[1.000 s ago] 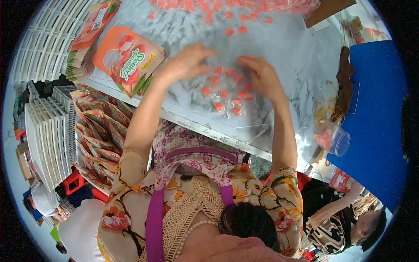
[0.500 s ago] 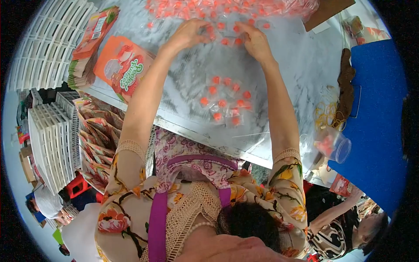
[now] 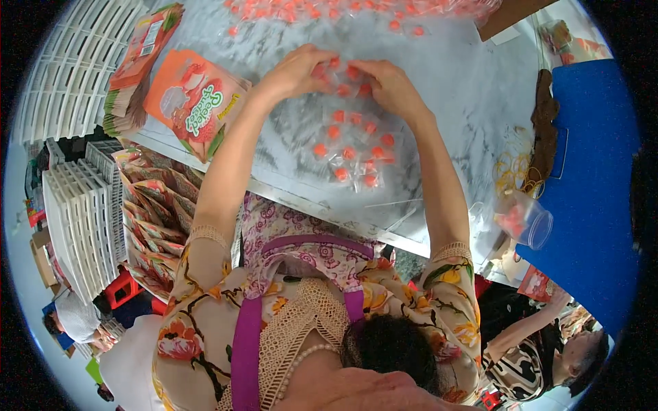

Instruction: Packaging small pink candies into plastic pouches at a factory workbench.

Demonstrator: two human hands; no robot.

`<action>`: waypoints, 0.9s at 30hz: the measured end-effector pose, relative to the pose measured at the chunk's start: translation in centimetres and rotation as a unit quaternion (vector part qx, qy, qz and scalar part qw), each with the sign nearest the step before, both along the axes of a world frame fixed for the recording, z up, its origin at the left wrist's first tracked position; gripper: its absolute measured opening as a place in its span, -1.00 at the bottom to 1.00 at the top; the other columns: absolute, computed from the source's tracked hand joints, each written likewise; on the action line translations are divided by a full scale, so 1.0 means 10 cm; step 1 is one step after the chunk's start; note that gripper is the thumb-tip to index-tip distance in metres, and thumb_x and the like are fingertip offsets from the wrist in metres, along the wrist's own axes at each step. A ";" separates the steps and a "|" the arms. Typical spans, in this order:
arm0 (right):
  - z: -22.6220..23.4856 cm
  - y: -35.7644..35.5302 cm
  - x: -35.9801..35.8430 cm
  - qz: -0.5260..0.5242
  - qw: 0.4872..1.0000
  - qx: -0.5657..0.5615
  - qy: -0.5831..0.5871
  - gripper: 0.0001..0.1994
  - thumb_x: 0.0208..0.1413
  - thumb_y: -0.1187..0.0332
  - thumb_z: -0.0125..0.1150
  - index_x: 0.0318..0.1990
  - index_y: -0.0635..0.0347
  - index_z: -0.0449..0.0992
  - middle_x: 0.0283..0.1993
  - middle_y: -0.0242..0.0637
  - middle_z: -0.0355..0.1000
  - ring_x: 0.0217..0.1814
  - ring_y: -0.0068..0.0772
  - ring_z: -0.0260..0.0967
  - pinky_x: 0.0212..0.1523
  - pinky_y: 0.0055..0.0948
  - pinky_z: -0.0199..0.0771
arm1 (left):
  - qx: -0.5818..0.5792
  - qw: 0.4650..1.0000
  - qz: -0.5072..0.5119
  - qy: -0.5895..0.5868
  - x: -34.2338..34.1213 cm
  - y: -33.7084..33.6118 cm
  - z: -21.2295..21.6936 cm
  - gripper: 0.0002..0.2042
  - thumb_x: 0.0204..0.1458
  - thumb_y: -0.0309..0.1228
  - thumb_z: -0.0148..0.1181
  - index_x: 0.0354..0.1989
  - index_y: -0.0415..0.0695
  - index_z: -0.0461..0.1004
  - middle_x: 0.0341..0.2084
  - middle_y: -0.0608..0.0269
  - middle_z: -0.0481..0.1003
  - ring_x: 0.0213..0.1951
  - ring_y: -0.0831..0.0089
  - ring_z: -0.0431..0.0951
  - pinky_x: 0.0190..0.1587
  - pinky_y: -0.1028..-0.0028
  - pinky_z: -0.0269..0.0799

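Several small red sweets in clear wrappers (image 3: 344, 90) lie on the grey marbled table (image 3: 473, 109), between my two hands. From the left, my left hand (image 3: 299, 72) curves its outstretched fingers around them. On the other side my right hand (image 3: 390, 83) does the same, fingers bent inward and touching the sweets. Closer to me lies a loose cluster of the same wrapped sweets (image 3: 348, 153), just apart from those at my hands. A large heap of them (image 3: 336, 11) spreads along the far side. Flat orange pouches (image 3: 195, 103) lie beside my left forearm.
More stacked pouches (image 3: 140, 55) and white plastic crates (image 3: 68, 68) stand at left, with upright pouches (image 3: 154, 212) below the table edge. At right are rubber bands (image 3: 508, 172), a clear tub (image 3: 531, 227), a blue panel (image 3: 593, 164) and another person (image 3: 524, 359).
Both hands have moved from the edge of the heap toward me, drawing several sweets along the table to just beyond the near cluster.
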State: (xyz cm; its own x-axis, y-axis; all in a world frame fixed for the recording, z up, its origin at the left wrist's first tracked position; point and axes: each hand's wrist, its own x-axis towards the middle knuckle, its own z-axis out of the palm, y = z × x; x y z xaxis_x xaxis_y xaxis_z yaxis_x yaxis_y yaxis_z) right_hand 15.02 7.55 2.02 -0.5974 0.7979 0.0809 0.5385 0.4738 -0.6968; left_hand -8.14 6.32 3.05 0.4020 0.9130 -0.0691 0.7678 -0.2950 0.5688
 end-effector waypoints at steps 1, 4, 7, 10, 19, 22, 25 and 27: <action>0.02 -0.11 0.03 0.010 1.000 -0.002 0.000 -0.51 -0.03 0.62 0.03 0.13 0.10 0.43 0.00 -0.13 0.47 0.02 -0.12 0.37 0.05 -0.31 0.37 | -0.012 1.000 -0.001 -0.010 -0.02 -0.11 -0.02 -0.33 -0.23 -0.36 0.43 0.18 -0.03 0.37 -0.14 0.08 0.42 -0.04 0.17 0.43 0.00 0.30 0.36; 0.18 -0.49 0.18 -0.013 1.000 -0.014 0.016 -0.50 0.01 0.53 0.11 0.18 0.09 0.38 0.11 -0.13 0.40 0.14 -0.12 0.30 0.14 -0.31 0.30 | -0.029 0.999 -0.006 -0.025 -0.05 -0.36 -0.01 -0.36 -0.21 -0.29 0.43 0.15 -0.06 0.39 -0.10 0.04 0.41 0.00 0.13 0.40 0.03 0.30 0.35; 0.34 -0.95 0.33 -0.077 0.996 0.006 0.044 -0.34 -0.06 0.29 0.30 0.26 0.13 0.26 0.25 -0.07 0.27 0.26 -0.05 0.19 0.23 -0.22 0.20 | 0.015 0.998 0.018 -0.053 -0.11 -0.57 0.01 -0.35 -0.19 -0.22 0.42 0.15 -0.07 0.38 0.03 -0.02 0.35 0.12 0.05 0.31 0.11 0.27 0.30; 0.21 -1.48 0.29 -0.145 0.986 0.085 0.017 0.02 -0.31 -0.01 0.46 0.34 0.20 0.10 0.36 0.06 0.06 0.38 0.08 0.01 0.32 -0.05 0.04 | 0.106 0.991 0.022 -0.079 -0.05 -0.66 -0.12 -0.36 -0.13 -0.19 0.37 0.19 -0.06 0.34 0.17 -0.03 0.27 0.23 0.00 0.19 0.20 0.20 0.20; -0.15 -1.40 -0.27 -0.204 0.970 0.119 -0.061 0.34 -0.67 -0.17 0.53 0.37 0.24 -0.05 0.41 0.17 -0.12 0.44 0.39 -0.27 0.33 0.25 -0.17 | 0.187 0.977 -0.002 -0.106 0.50 -0.72 -0.42 -0.62 0.15 -0.20 0.00 0.04 -0.20 0.42 0.14 -0.01 0.33 0.27 0.00 0.17 0.24 0.17 0.12; -0.17 -1.28 -0.31 -0.217 0.962 0.169 0.007 0.23 -0.63 0.01 0.60 0.32 0.28 0.06 0.35 0.11 0.01 0.37 0.35 -0.08 0.30 0.20 -0.03 | 0.123 0.971 0.014 -0.206 0.60 -0.72 -0.43 -0.66 0.16 -0.26 -0.03 -0.03 -0.26 0.43 0.12 -0.05 0.34 0.22 0.00 0.23 0.22 0.20 0.16; -0.23 -1.14 -0.30 -0.173 0.968 0.131 0.127 0.10 -0.59 0.06 0.60 0.25 0.28 0.18 0.26 0.02 0.14 0.27 0.22 0.08 0.27 0.08 0.08 | 0.059 0.954 0.056 -0.287 0.65 -0.73 -0.39 -0.66 0.17 -0.29 -0.06 0.00 -0.28 0.35 0.13 -0.09 0.28 0.17 0.00 0.29 0.18 0.24 0.20; -0.28 -1.11 -0.31 -0.147 0.968 0.168 0.112 0.05 -0.57 0.07 0.59 0.22 0.28 0.22 0.21 0.00 0.19 0.23 0.17 0.13 0.25 0.04 0.12 | 0.030 0.940 0.091 -0.328 0.70 -0.73 -0.39 -0.65 0.18 -0.30 -0.08 0.05 -0.28 0.29 0.14 -0.10 0.25 0.15 0.01 0.30 0.17 0.26 0.22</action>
